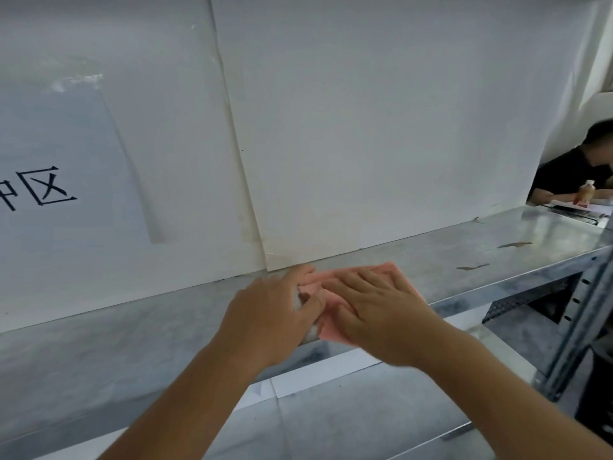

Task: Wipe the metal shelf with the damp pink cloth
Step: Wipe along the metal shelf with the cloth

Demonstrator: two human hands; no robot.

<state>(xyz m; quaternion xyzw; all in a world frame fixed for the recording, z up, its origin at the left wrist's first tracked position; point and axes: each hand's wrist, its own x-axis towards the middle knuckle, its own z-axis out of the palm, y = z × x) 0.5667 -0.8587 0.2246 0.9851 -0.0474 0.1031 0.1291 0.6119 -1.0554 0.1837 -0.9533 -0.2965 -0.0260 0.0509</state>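
Note:
A pink cloth [391,273] lies flat on the grey metal shelf [464,257], near the white back panel. My right hand [374,305] presses flat on top of the cloth with fingers spread. My left hand [275,313] rests on the cloth's left edge, fingers curled over a bunched part. Most of the cloth is hidden under both hands. Two dark wet-looking smears [472,267] mark the shelf to the right of the cloth.
White panels [365,127] stand along the back of the shelf, one bearing a printed paper sign [49,187]. A perforated metal upright [583,310] rises at the right. A lower shelf [365,410] sits below. A person in black [577,167] sits at far right beside a bottle [587,194].

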